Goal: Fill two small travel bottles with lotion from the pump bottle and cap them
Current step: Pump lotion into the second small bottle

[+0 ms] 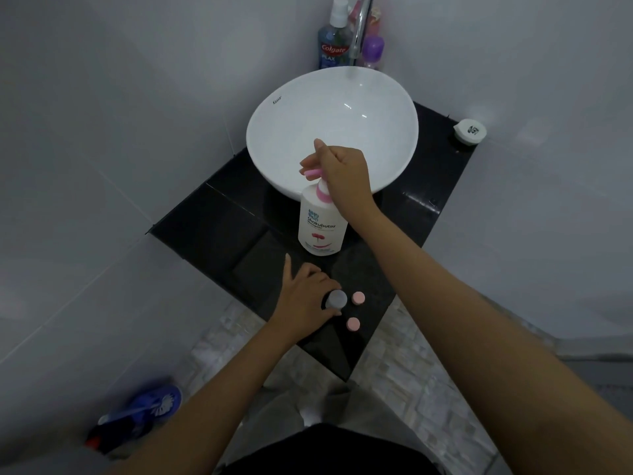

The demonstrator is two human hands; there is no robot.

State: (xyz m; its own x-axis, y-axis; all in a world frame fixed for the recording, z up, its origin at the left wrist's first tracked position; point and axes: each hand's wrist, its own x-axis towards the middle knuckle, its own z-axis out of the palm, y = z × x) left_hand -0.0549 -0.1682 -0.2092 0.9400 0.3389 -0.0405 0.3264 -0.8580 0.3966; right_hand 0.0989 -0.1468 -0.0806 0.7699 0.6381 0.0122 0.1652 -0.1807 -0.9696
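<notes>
A white pump bottle (320, 226) with a pink pump head stands on the black counter (219, 231) just in front of the basin. My right hand (339, 169) is closed over the pink pump head from above. Near the counter's front corner my left hand (305, 296) grips a small travel bottle (336, 299), of which only the grey round top shows. Two small pink round caps (358, 298) (353, 323) lie on the counter just right of that bottle. I cannot make out a second travel bottle.
A white bowl basin (298, 108) fills the counter's back, with a chrome tap (359, 29) above it. A mouthwash bottle (334, 42) and other bottles stand behind. A white round container (470, 131) sits at the right corner. A blue toilet brush (154, 406) stands on the floor.
</notes>
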